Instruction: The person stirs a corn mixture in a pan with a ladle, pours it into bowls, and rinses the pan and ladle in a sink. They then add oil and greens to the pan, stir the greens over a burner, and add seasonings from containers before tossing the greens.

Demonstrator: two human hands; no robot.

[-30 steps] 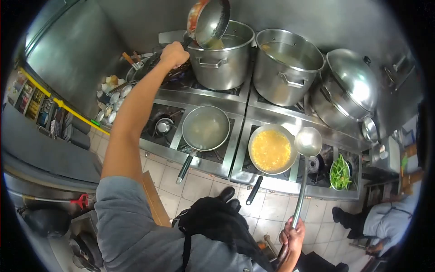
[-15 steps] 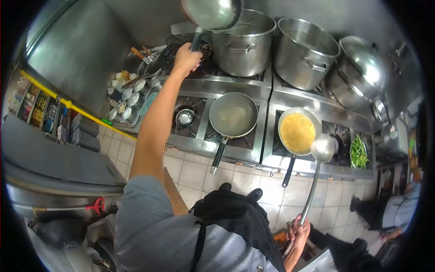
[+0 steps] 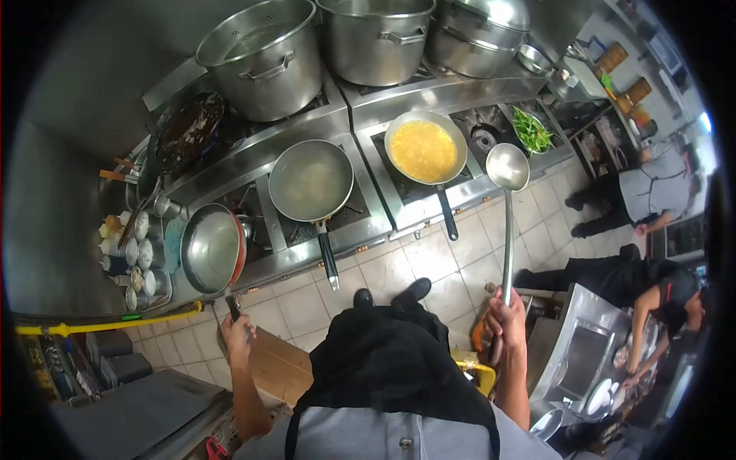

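Clock = picture, 12 at top. Main change: orange-sided pan (image 3: 213,249) is down from the stockpot. 1.0 s ago it was tipped over the left stockpot (image 3: 287,90); 0.5 s ago it was up at the top edge. Now it's at 9, tilted, inside facing the camera, orange side showing toward its own 3. Can't tell if it touches the stove (image 3: 307,264) or hangs over the front edge.

View has swung too: left stockpot now at 11, crusted dark pan (image 3: 190,130) clear of the arm at 10. Ladle (image 3: 507,166) bowl is at 2, over the front edge of the stove; earlier it sat right beside the egg pan (image 3: 425,149), now a gap. Pan of cloudy liquid (image 3: 310,180) (between 10 and 11), egg pan (1) and greens (image 3: 531,130) (2) haven't moved on the stove.

Pose: left hand (image 3: 239,331) at 8, clamped round the pan handle. Left arm was stretched far toward 11; now drawn in low, forearm running up toward 12. Right hand (image 3: 504,318) at 4, fist clamped on the ladle handle, forearm also toward 12, handle rising nearly straight to the bowl. Hands well apart, one each side of the black apron (image 3: 383,364).
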